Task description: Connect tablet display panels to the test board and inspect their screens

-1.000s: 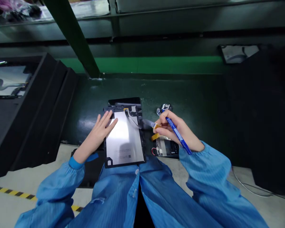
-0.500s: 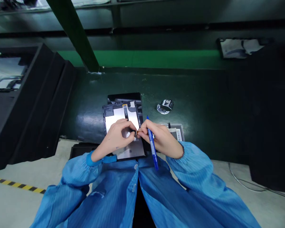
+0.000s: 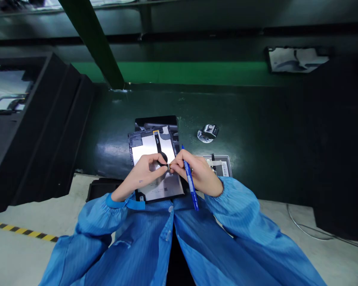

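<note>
Both hands pinched together over an opened tablet panel.

The silvery, black-framed panel (image 3: pixel 155 159) lay on the dark green bench (image 3: pixel 250 119); left hand (image 3: pixel 143 174) and right hand (image 3: pixel 197 174), gripping a blue pen (image 3: pixel 190 182), nipped its dark flex strip (image 3: pixel 164 163).

We see the panel (image 3: pixel 151 147), a flat rectangular part with a silvery reflective back and a dark frame, lying on the dark green bench at its near edge, its long side running away from us. A black strip with a small yellow mark crosses its far end. The cable (image 3: pixel 159 147), a thin dark ribbon, runs from that yellow mark down the panel's middle to the pinched fingertips, where its end is held just above the silver surface. The pen (image 3: pixel 189 179) is slim and blue, tucked in the right hand, slanting from near the panel's right edge down toward us, its lower end over the blue coat.
</note>
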### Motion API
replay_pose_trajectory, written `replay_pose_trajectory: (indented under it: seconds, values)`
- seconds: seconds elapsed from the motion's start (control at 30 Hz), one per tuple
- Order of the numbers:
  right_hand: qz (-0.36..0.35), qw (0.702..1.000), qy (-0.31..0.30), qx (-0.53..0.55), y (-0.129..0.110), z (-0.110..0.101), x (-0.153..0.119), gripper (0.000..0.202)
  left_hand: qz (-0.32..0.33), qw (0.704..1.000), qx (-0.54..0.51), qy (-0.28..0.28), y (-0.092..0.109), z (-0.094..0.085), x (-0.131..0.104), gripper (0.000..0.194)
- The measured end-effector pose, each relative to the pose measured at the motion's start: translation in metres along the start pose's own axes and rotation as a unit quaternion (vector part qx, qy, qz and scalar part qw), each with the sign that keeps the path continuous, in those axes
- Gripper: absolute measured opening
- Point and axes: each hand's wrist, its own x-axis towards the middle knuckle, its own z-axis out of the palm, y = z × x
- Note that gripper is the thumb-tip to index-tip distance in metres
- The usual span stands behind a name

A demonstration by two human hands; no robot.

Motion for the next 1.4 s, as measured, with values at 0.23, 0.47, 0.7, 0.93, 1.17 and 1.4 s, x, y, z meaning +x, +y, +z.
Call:
replay_pose_trajectory:
  seconds: [0.23,0.47,0.7,0.93,1.17,1.4]
  values:
    - [0.011,1.0,-0.007,-0.018,0.004,0.002,0.0,0.024,0.012,1.0,0.003,-0.016,-0.009,0.001,0.004,0.011]
    - [-0.004,0.987,0.085,-0.134,0.003,-0.03,-0.005,0.008,0.043,0.991,0.042,0.122,-0.015,-0.023,-0.023,0.022]
    - [-0.009,0.884,0.098,-0.458,0.052,-0.088,-0.018,0.048,-0.112,0.93,0.288,0.2,-0.059,-0.063,-0.036,0.035]
    - [-0.05,0.867,0.116,-0.482,0.063,-0.084,-0.02,0.062,-0.119,0.979,0.086,0.141,-0.071,-0.063,-0.018,0.027]
    - [-0.026,0.957,0.213,-0.196,0.02,-0.059,0.009,0.032,-0.09,0.97,0.009,0.226,-0.059,-0.033,-0.023,0.033]
    - [0.094,0.984,0.14,0.053,0.042,0.007,0.092,0.029,-0.001,0.968,0.012,0.249,-0.08,-0.016,-0.013,0.038]
